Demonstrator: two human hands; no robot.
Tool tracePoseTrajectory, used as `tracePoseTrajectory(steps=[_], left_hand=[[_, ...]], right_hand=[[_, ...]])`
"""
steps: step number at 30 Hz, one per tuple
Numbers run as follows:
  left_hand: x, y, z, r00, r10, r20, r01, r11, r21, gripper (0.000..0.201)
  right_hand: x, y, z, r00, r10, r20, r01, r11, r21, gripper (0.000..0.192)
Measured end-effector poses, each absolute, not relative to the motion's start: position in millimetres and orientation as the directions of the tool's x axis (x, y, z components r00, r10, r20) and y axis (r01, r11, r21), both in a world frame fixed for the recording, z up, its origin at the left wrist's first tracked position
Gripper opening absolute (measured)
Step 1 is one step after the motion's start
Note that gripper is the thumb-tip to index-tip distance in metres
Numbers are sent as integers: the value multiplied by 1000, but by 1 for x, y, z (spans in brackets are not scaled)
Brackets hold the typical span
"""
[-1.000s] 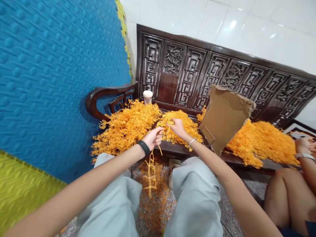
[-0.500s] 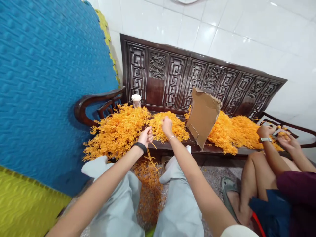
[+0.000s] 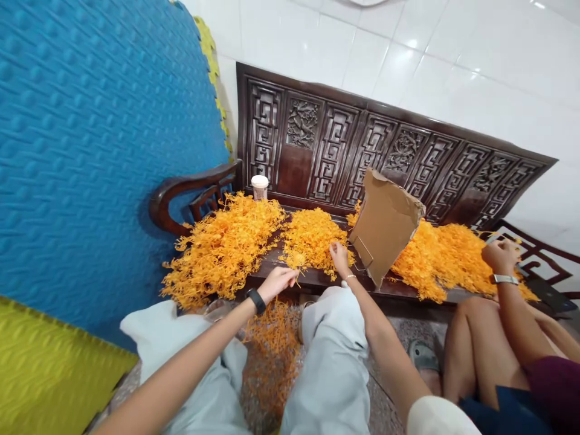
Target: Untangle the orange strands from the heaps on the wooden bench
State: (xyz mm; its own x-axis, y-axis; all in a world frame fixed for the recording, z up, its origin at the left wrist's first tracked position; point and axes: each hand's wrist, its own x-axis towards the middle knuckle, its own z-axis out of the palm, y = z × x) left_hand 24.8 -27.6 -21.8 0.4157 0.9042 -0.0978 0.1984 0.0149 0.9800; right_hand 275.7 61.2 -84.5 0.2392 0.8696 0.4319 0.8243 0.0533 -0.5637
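Observation:
My left hand (image 3: 280, 281), with a black band at the wrist, pinches a small orange branching piece (image 3: 298, 262) that looks like plastic. It is above the front edge of the dark wooden bench (image 3: 272, 264). My right hand (image 3: 340, 258) is closed at the right side of the small orange pile (image 3: 312, 232); what its fingertips hold, if anything, is too small to make out. To the left lies a larger heap of orange branching pieces (image 3: 222, 248). More orange scraps (image 3: 272, 362) cover the floor between my legs.
A cardboard sheet (image 3: 385, 223) stands upright on the bench, right of the small pile, with another orange heap (image 3: 448, 254) beyond it. A white-lidded tub (image 3: 260, 187) stands against the backrest. At the far right, another person's hand (image 3: 501, 257) is raised over the bench.
My left hand has moved right, toward the small pile. My right hand has come down and right to that pile's edge. The view has shifted slightly, and the other person's near hand has changed pose.

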Motion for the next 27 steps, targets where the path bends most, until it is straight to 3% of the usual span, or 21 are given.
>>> tracePoseTrajectory(steps=[6, 12, 14, 16, 18, 20, 27], left_hand=[[12, -23, -28, 458, 889, -16, 346, -161, 924, 45], [-15, -16, -16, 486, 874, 7, 416, -238, 878, 46], [-26, -10, -14, 492, 870, 36, 454, -292, 842, 47], [-36, -1, -13, 485, 872, 74, 545, -367, 754, 44], [-44, 8, -14, 462, 882, 95, 632, -403, 662, 40], [-48, 15, -15, 434, 893, 117, 657, -403, 638, 38], [-32, 19, -22, 426, 888, 172, 610, -422, 671, 19]], right_hand=[[268, 129, -39, 196, 880, 433, 845, 72, -529, 22], [241, 140, -19, 200, 886, 418, 793, 104, -600, 14], [223, 128, -16, 102, 912, 397, 757, 187, -626, 13], [203, 110, -11, -102, 932, 348, 681, 320, -659, 16], [186, 89, -2, -315, 899, 304, 583, 436, -686, 24], [175, 69, 9, -392, 873, 290, 538, 473, -697, 30], [187, 45, 13, -306, 909, 282, 552, 411, -726, 45]])
